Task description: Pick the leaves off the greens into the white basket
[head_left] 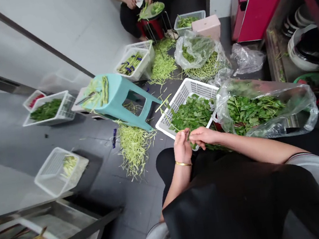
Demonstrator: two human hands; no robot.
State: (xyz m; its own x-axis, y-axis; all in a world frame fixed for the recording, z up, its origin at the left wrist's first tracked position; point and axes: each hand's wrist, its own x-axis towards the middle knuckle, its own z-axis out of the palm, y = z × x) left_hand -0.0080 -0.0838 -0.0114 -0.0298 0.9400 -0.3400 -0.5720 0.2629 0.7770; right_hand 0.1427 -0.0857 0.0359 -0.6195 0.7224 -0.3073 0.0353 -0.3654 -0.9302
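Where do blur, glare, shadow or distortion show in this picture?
Head view: the lower-left metal rack looks soft and stretched, probably by a wide lens; head view: glints streak the clear plastic bag of leafy greens at right; head view: shadow darkens the floor beside the lower-left basket; head view: the left hand and right hand look clearer.

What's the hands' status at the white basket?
Left hand, right hand: close together at near rim, grip unclear. Leafy greens: in white basket. Plastic bag of greens beside it; hands look unobstructed.

Left hand (182,146), right hand (202,135) close together, near edge of white basket (199,86); leafy greens (192,111) inside.
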